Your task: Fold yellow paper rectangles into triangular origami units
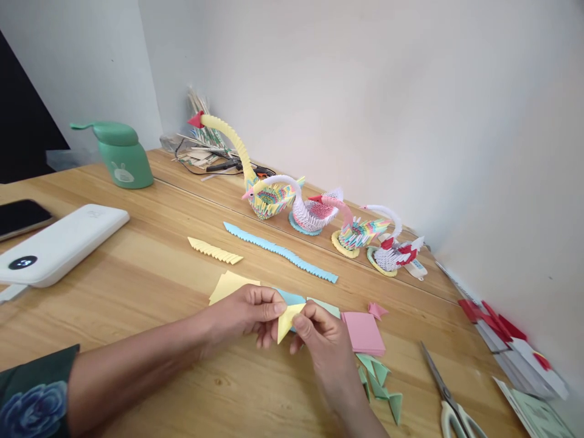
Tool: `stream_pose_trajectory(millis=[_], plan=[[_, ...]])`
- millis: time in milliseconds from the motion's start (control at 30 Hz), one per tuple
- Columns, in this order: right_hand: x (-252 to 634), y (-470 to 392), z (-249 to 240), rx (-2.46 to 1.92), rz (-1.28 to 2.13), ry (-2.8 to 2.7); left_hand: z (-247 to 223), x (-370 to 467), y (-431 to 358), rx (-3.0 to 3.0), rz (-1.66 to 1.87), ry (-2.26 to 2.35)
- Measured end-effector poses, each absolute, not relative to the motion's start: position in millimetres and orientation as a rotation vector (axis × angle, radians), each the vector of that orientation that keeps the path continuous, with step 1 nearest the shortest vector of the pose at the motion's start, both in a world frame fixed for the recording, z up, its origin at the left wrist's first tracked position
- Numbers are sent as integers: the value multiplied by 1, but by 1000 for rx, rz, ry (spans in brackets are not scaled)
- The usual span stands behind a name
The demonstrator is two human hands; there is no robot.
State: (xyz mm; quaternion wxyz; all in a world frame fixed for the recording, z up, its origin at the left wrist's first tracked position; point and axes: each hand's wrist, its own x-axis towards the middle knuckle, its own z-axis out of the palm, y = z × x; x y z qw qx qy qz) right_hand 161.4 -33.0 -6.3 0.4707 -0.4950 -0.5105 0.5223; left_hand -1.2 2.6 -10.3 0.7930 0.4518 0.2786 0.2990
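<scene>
A small folded piece of yellow paper [286,322], pointed at its lower end, is held between my two hands above the table. My left hand [258,309] pinches its upper left edge between thumb and fingers. From the other side my right hand [320,328] grips its right part, thumb on top. Behind the hands lie a yellow paper stack [230,285], a blue paper sheet [292,297] and a pale green sheet [326,306], all partly hidden. A pink paper stack [365,333] and several green folded triangles [378,383] sit right of my right hand.
A yellow folded strip [214,250] and a long blue strip [280,250] lie beyond the hands. Several paper swans [314,213] stand along the wall. Scissors [449,398] rest at right. At left are a white power bank [77,237], a phone [22,217] and a green bottle [124,155].
</scene>
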Motion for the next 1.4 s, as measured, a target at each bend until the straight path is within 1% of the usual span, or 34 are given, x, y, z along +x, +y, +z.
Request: stream_pose_trajectory(millis=[133, 433, 833, 1033, 1400], plan=[[161, -33, -4, -1166, 1291, -1254, -12, -2, 1, 872, 667, 571], [163, -33, -3, -1170, 1294, -1302, -10, -3, 4, 885, 673, 583], [164, -32, -5, -1193, 1268, -1284, -6, -3, 4, 988, 688, 649], [165, -31, -7, -1239, 1234, -1301, -5, -3, 7, 1132, 705, 693], [165, -31, -2, -1205, 1258, -1269, -7, -4, 9, 1123, 695, 693]])
